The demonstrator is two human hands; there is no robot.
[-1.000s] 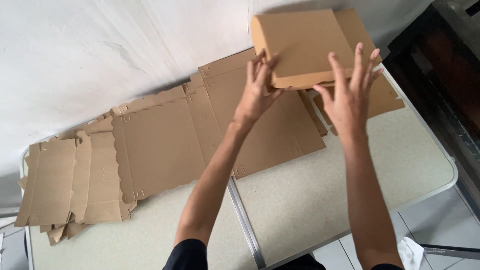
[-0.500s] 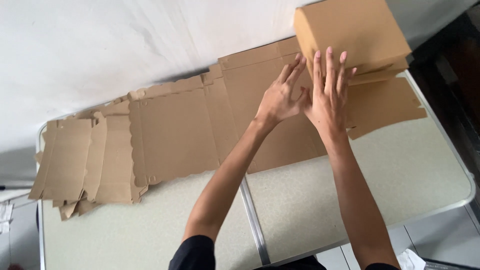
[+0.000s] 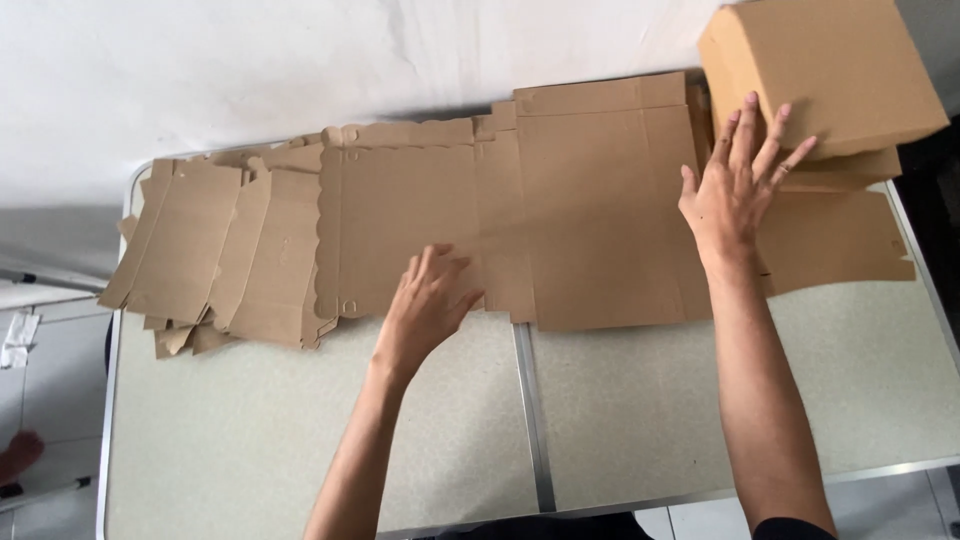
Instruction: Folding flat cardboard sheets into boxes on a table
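Right hand (image 3: 735, 190) open, fingertips against folded box (image 3: 820, 75) at table (image 3: 650, 420) far right corner; left hand (image 3: 425, 310) open, flat on sheet (image 3: 520, 210).

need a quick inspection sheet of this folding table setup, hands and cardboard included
surface: pale speckled folding table with a metal rim and a centre seam, pushed against a white wall.
job's things: a large flat cardboard sheet lies unfolded mid-table; an assembled cardboard box sits on other cardboard at the far right corner.
clutter: a fanned pile of flat box blanks at the table's left end, overhanging its edge.
hands: left hand open, fingers on the flat sheet's near edge; right hand open, fingertips against the assembled box.
cables: nothing seen.
surroundings: tiled floor left of the table with a white scrap; dark furniture at the right edge.
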